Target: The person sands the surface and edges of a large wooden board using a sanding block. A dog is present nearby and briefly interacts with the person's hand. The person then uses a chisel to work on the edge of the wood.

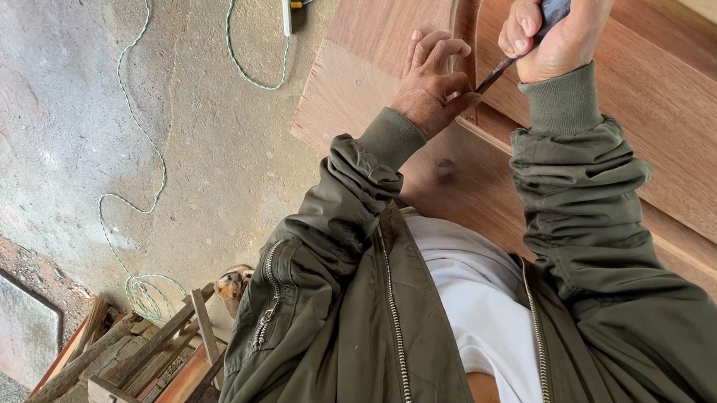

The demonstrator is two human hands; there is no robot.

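Carving in hand: at upper right of frame the right hand [555,31] is clenched round a chisel [512,57], the left hand [432,86] grasps nothing and steadies its tip on the panel [670,121]; next cut demands controlled pressure.

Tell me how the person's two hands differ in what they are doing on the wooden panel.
The right hand is closed in a fist around the chisel handle; the left hand holds nothing, its fingers spread on the wooden panel. The right hand sits higher in the picture, above the blade; the left rests lower, beside the blade's tip. Both come out of olive-green jacket sleeves with ribbed cuffs.
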